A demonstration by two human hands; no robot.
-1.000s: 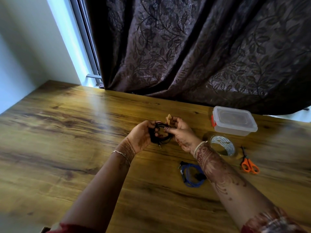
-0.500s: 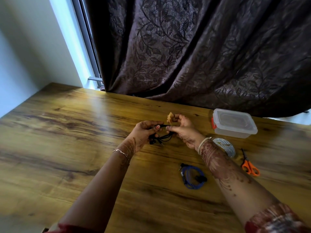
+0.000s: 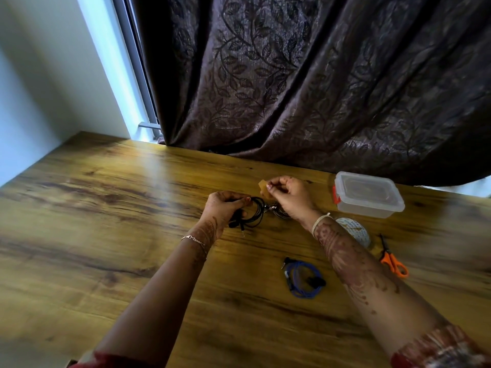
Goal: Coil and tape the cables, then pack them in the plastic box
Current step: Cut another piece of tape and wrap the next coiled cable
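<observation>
Near the middle of the tabletop (image 3: 106, 213), a coiled black cable (image 3: 257, 211) is gripped by the curled fingers of the left hand (image 3: 224, 208), with its plugs hanging down to the wood. A small piece of brownish tape (image 3: 263, 190) is pinched by the right hand (image 3: 291, 197), just above the coil. Toward the far right corner the plastic box (image 3: 369, 196) is seen, lid on. A tape roll (image 3: 354, 231) and orange scissors (image 3: 393, 262) are laid nearer the right edge, and a coiled blue cable (image 3: 303, 279) beside the right forearm.

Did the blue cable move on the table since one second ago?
No. The blue cable lies where it was, left of the orange scissors and nearer than the plastic box.
</observation>
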